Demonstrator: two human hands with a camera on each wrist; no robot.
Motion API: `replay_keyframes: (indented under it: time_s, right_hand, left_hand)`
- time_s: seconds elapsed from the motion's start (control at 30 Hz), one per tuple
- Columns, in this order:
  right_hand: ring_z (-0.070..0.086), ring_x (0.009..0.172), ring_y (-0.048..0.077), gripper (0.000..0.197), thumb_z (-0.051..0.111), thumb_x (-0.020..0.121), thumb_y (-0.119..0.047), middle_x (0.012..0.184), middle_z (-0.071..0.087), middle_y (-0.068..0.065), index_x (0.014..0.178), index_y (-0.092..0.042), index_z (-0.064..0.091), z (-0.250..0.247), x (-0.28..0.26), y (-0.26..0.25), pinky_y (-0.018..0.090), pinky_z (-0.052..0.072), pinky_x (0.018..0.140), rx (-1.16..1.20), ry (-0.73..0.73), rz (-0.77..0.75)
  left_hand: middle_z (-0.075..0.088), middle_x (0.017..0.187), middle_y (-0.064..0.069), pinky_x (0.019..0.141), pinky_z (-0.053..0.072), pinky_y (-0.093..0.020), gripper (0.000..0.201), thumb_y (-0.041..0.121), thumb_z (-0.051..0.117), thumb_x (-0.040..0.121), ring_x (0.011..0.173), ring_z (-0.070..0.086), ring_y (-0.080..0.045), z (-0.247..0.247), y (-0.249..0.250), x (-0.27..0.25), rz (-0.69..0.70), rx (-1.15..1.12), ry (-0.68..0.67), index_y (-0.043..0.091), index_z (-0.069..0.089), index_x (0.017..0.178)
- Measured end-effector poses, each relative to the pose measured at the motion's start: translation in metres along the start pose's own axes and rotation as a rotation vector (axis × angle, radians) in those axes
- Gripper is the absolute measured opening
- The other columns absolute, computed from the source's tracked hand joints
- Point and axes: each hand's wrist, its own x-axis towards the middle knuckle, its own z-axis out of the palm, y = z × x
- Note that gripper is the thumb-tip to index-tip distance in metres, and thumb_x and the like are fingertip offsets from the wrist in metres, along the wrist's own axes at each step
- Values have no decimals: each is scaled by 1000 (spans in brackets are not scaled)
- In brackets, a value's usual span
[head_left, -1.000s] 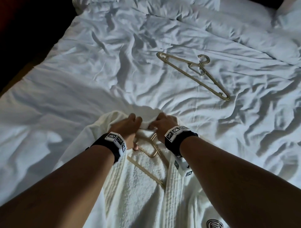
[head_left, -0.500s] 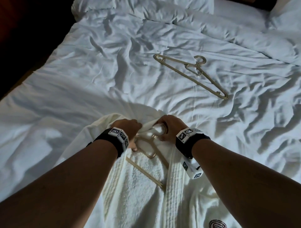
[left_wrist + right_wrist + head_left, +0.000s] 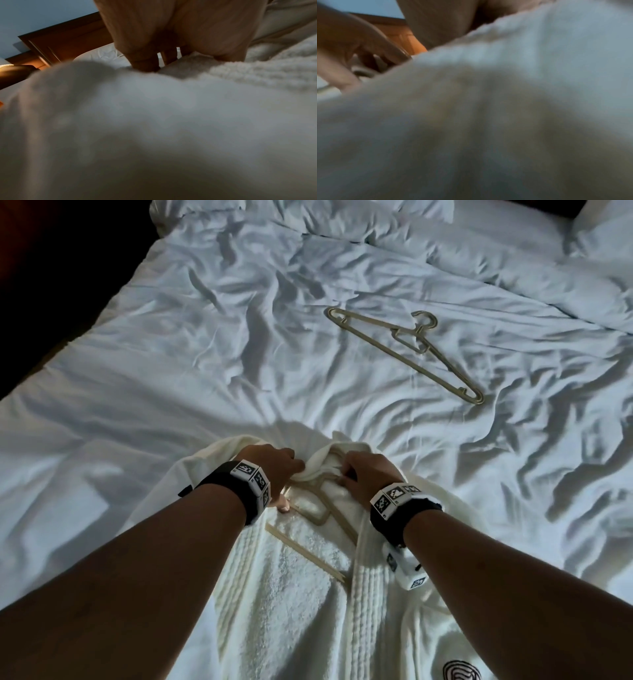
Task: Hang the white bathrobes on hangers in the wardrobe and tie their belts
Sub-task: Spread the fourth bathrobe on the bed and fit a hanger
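Observation:
A white bathrobe (image 3: 308,604) lies open on the bed, collar away from me, with a beige hanger (image 3: 318,517) inside its neck. My left hand (image 3: 270,463) grips the left side of the collar, fingers curled into the cloth. My right hand (image 3: 368,474) grips the right side of the collar, next to the hanger's hook. In the left wrist view my fingers (image 3: 145,65) dig into the terry cloth (image 3: 154,121). The right wrist view is mostly blurred robe cloth (image 3: 488,121).
A second beige hanger (image 3: 407,350) lies loose on the rumpled white duvet (image 3: 205,354), farther up and to the right. Pillows (image 3: 342,213) sit at the head of the bed. The bed's left edge drops into dark floor (image 3: 51,268).
Both hands drew the collar slightly toward me and apart, and their fingers curled tighter into the cloth beside the hanger's hook. The loose hanger has not moved.

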Motion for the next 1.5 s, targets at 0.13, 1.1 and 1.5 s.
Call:
replay_keyframes:
  time_s: [0.13,1.1,1.5]
  right_hand:
    - [64,85,22,13,67,81,-39,90,68,1,78,-31,59,4,-1,-2,34,53,78,80,25,62]
    - [59,103,25,27,53,94,-47,106,63,4,106,-23,59,-265,-316,-152,35,46,86,-24,63,-162]
    - [65,72,22,31,57,88,-54,79,63,1,92,-23,58,-426,-564,-298,32,52,63,-46,348,-568]
  left_hand:
    - [57,115,5,74,47,-35,66,58,74,69,101,62,-25,1,0,0,5,7,25,32,47,124]
    - [66,89,1,74,52,-32,64,80,63,57,88,64,-25,-263,42,-358,-133,-236,431,26,55,91]
    - [66,68,3,61,48,-25,42,66,62,74,65,63,-19,-401,128,-715,-319,-321,640,25,61,78]
